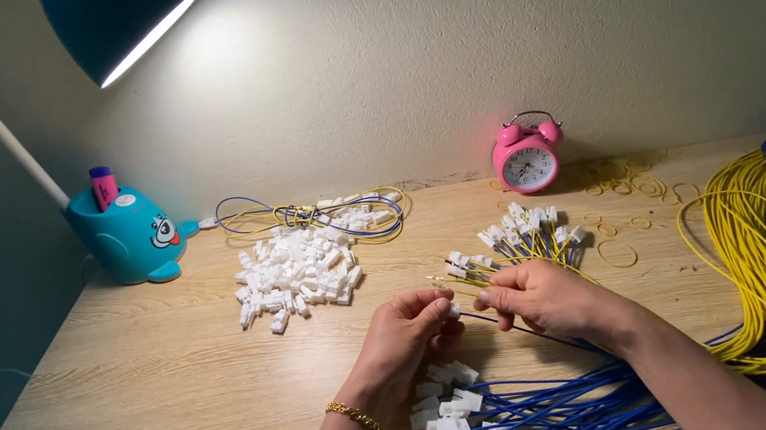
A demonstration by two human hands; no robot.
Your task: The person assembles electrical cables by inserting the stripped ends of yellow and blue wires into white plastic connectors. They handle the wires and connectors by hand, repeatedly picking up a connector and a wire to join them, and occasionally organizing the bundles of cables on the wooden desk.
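At frame centre, the left hand pinches a white connector – held steady so the right hand, fingers closed on a blue wire, meets it above the tabletop.

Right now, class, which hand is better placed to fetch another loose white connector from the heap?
Probably the left hand. The heap of white connectors lies up and to its left across bare table, while the right hand sits farther away and pinches a blue wire.
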